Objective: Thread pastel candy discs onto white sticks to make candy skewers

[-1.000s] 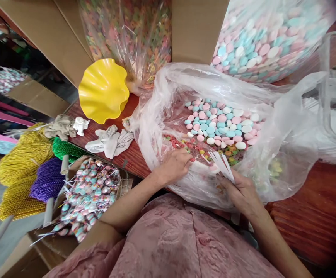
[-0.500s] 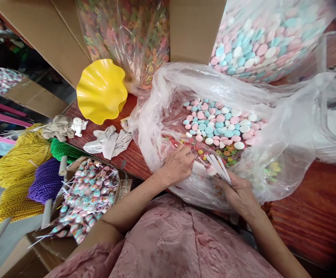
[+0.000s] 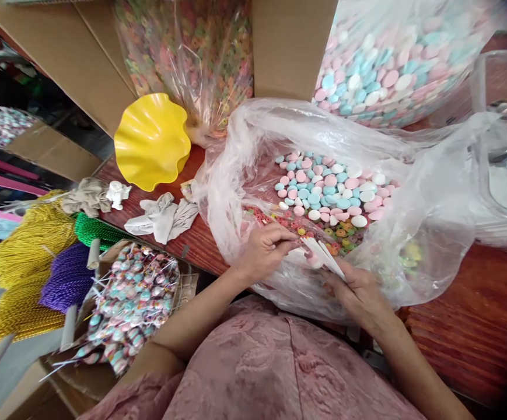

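Open bag point(image 3: 275, 119) holds pastel pieces point(image 3: 322, 188); right hand point(image 3: 360, 291) grips sticks point(image 3: 327, 255) (left hand's point(image 3: 262, 254) grasp I cannot tell).

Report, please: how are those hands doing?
Right hand gripping thin white sticks. Left hand pinched near their tips. Pink, blue and white oval pieces beyond. Crumpled translucent plastic bunched around them.

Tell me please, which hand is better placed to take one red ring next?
Probably the left hand: it is close to the red rings, while the right hand is farther and holds the white sticks. Whether the left hand pinches something is unclear.
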### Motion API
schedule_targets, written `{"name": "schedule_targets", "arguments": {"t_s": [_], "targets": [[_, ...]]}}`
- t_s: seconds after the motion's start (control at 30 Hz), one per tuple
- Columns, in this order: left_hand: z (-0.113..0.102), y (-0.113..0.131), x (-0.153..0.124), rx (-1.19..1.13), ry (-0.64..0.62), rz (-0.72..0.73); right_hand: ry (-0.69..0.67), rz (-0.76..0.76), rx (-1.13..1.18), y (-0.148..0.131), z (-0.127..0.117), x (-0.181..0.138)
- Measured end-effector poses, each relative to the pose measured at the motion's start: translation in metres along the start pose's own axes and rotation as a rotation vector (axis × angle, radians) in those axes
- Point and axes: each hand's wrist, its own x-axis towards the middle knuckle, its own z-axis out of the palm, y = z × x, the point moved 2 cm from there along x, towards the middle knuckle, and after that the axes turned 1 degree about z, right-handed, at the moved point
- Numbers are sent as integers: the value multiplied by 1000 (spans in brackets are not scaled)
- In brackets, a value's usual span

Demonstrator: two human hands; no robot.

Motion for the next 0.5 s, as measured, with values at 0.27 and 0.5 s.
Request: {"name": "schedule_targets", "arguments": {"t_s": [0.27,0.5], "targets": [[7,8,1,-173,4,-102,140,-92,9,-10,-4,0],[21,13,3,-501,-204,-481,174,-133,107,-15,6,1]]}}
